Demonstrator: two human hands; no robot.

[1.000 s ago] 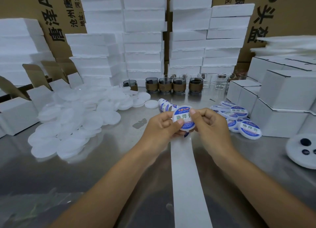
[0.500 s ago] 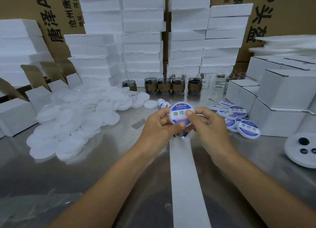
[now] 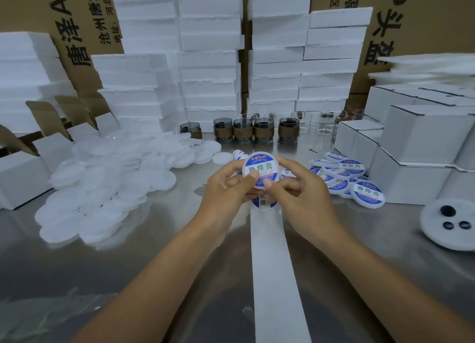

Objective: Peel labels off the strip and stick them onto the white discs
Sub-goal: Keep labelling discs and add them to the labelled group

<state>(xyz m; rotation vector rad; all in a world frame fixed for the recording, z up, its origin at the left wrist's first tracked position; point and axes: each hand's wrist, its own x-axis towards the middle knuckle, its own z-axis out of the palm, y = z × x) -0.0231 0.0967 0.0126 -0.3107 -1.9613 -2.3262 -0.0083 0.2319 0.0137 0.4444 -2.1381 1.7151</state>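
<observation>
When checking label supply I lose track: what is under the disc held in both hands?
Below the labelled disc, held by left hand and right hand, one blue label shows on the strip; fingers cover its upper part.

The label on the white disc you are holding is showing a blue rim and green characters across a white band. The white backing strip is running over the grey, reflective steel table. To your left plain white discs are lying, to your right blue-and-white labelled discs; white foam blocks are fronting brown cartons printed in black.
</observation>
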